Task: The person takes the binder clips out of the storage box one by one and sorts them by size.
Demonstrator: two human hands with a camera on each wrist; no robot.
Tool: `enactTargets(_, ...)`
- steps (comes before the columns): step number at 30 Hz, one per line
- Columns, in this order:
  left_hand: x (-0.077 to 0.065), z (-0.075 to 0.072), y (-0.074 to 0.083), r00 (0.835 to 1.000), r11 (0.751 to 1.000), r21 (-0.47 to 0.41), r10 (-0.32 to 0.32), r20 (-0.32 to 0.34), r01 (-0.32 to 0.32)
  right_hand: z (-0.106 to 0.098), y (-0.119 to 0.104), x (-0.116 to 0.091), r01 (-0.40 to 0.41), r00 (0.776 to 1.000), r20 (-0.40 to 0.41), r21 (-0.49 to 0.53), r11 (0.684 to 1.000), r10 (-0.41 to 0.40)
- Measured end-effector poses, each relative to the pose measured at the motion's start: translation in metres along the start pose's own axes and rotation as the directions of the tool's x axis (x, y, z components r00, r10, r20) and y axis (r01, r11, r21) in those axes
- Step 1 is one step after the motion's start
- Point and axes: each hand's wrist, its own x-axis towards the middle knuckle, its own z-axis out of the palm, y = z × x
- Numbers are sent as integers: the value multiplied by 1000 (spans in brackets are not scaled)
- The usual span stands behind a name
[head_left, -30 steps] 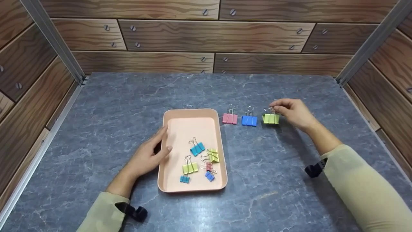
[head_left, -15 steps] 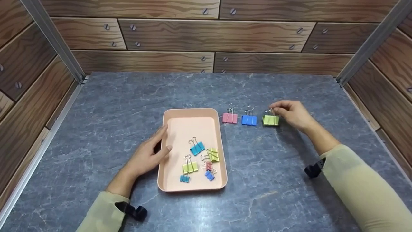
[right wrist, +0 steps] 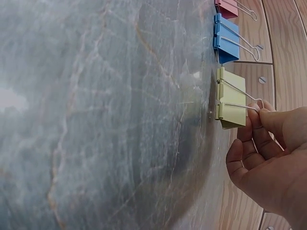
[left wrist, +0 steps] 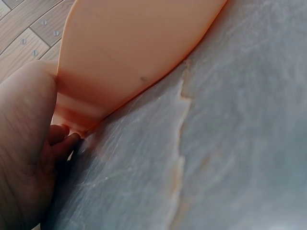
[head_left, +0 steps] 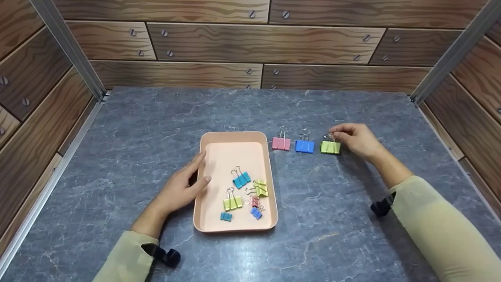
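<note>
My right hand (head_left: 360, 141) pinches a wire handle of a yellow-green binder clip (head_left: 330, 147) between thumb and forefinger. That clip stands with its handles up at the right end of a row, beside a blue binder clip (head_left: 304, 146) and a pink binder clip (head_left: 281, 143). In the right wrist view the yellow-green clip (right wrist: 232, 100) appears to rest on the table, and the other fingers curl below the pinch. My left hand (head_left: 182, 188) holds the left wall of a peach tray (head_left: 235, 137), thumb over the rim and fingers outside, as the left wrist view shows.
Inside the tray lie several smaller binder clips, among them a teal clip (head_left: 241, 180), a yellow-green clip (head_left: 233, 203) and a small blue clip (head_left: 256, 212). The grey marbled tabletop (head_left: 156, 117) is bounded by wood-patterned walls (head_left: 266, 43) with metal posts at the corners.
My right hand has lowered the yellow-green clip slightly, into line with the blue and pink ones. The left hand keeps its place on the tray; the head view has shifted a little.
</note>
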Motion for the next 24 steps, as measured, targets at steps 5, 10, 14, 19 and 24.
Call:
enactTargets(5,1,0,0,1000,1000,3,5,8,-5,0,2,0,-6,1000,7,-1,1000,6)
enactTargets(10,0,-1,0,1000,1000,3,3,9,-3,-1,1,-2,9,1000,3,-18,1000,-9)
enactTargets(14,0,-1,-1,1000,1000,1,-1,7,1,-2,3,-2,12,1000,-1,-24,1000,-12)
enactTargets(19,0,0,-1,1000,1000,-3,2,12,-2,-3,3,-3,16,1000,-22,0,1000,-16)
enactTargets(24,0,0,-1,1000,1000,-2,2,11,-2,-6,0,-2,31,998,-53,47,998,-29)
